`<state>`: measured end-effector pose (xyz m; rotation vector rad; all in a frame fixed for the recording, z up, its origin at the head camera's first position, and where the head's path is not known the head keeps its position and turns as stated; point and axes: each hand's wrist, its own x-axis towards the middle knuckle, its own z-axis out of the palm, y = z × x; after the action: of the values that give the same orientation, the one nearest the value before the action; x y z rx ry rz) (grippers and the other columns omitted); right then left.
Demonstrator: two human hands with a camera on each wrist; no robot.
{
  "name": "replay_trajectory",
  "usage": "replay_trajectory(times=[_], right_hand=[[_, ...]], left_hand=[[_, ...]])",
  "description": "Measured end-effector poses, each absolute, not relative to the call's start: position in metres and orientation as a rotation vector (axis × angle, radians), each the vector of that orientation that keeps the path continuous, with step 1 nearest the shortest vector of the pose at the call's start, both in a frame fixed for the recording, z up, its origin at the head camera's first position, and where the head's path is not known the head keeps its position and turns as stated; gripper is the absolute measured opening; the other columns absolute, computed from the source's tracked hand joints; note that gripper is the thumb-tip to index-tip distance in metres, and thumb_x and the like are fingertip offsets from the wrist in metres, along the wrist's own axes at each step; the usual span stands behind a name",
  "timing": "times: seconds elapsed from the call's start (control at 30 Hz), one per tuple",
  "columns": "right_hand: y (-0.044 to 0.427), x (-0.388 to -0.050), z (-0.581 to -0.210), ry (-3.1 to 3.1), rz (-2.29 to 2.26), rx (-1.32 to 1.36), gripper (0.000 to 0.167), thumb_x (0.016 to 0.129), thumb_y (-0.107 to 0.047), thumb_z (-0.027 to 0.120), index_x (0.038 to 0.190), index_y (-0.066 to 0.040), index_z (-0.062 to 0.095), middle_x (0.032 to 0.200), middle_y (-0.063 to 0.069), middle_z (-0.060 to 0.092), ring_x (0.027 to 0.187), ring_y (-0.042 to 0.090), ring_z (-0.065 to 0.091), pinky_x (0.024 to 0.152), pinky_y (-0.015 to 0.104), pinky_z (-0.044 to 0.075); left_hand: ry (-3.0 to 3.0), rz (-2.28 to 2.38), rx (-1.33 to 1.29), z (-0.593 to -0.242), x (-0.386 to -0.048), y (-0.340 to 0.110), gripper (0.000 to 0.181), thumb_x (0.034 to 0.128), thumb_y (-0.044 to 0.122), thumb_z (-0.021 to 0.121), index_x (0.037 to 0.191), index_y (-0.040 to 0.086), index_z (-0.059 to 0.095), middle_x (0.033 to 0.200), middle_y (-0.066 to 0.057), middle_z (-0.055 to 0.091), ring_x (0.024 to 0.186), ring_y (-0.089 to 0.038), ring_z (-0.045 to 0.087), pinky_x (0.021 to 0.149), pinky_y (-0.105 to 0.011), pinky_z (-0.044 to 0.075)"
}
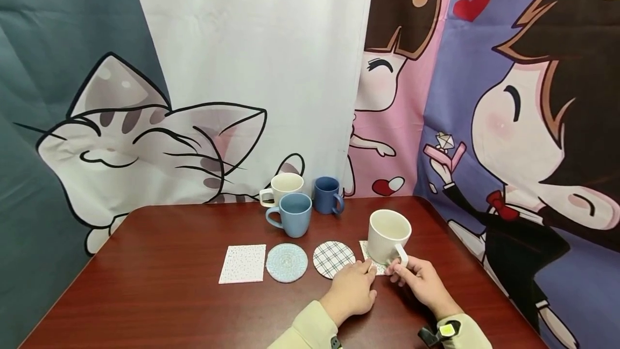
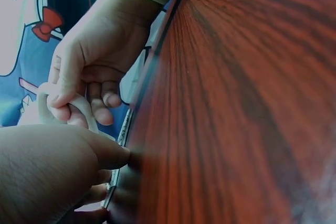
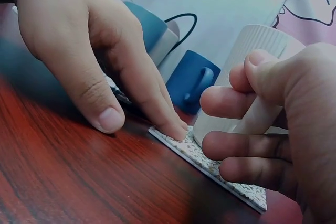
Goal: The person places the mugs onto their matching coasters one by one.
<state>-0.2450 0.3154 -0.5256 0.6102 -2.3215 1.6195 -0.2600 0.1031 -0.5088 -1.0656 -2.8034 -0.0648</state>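
Observation:
My right hand [image 1: 423, 284] pinches the handle of a white mug [image 1: 387, 233] between thumb and fingers. The mug is upright over a square speckled coaster [image 3: 247, 195] at the right of the row; whether its base fully rests there I cannot tell. Ribbed sides show on the mug in the right wrist view. My left hand [image 1: 351, 292] reaches in from the left with fingers extended, a fingertip touching that coaster's near left corner. Beside it lies a round plaid coaster [image 1: 331, 257], its near edge partly behind the left hand.
Further left lie a round light-blue coaster [image 1: 287, 264] and a square speckled coaster [image 1: 243, 264]. Behind them stand a light-blue mug [image 1: 296, 218], another white mug [image 1: 289, 183] and a dark-blue mug [image 1: 325, 195]. A cartoon curtain hangs behind the brown table [image 1: 169, 268].

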Motion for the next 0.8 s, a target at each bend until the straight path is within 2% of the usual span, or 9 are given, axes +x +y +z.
replay_trajectory(times=[0.27, 0.57, 0.8], right_hand=[[0.3131, -0.2425, -0.5252, -2.326, 1.625, 0.642, 0.016, 0.1, 0.004, 0.055, 0.094, 0.003, 0.07, 0.084, 0.025, 0.07, 0.069, 0.017, 0.069, 0.057, 0.034, 0.057], [0.3146, -0.2409, -0.5261, -2.299, 1.624, 0.672, 0.015, 0.099, 0.007, 0.055, 0.095, 0.004, 0.07, 0.084, 0.027, 0.069, 0.069, 0.019, 0.069, 0.058, 0.033, 0.057], [0.3135, -0.2429, -0.5288, -2.283, 1.625, 0.684, 0.015, 0.099, 0.007, 0.055, 0.095, 0.005, 0.069, 0.083, 0.025, 0.07, 0.069, 0.015, 0.069, 0.059, 0.033, 0.058]], left_hand=[[-2.816, -0.08, -1.054, -0.5051, -0.2599, 0.1023, 0.054, 0.0926, 0.043, 0.065, 0.142, 0.021, 0.061, 0.149, 0.005, 0.053, 0.136, -0.016, 0.051, 0.109, -0.032, 0.042], [-2.814, -0.083, -1.056, -0.5038, -0.2574, 0.1034, 0.054, 0.0926, 0.043, 0.065, 0.141, 0.021, 0.061, 0.148, 0.005, 0.054, 0.136, -0.016, 0.051, 0.108, -0.032, 0.043], [-2.814, -0.086, -1.058, -0.5044, -0.2573, 0.1033, 0.053, 0.0925, 0.043, 0.066, 0.141, 0.021, 0.062, 0.148, 0.005, 0.054, 0.135, -0.016, 0.051, 0.108, -0.032, 0.043]])
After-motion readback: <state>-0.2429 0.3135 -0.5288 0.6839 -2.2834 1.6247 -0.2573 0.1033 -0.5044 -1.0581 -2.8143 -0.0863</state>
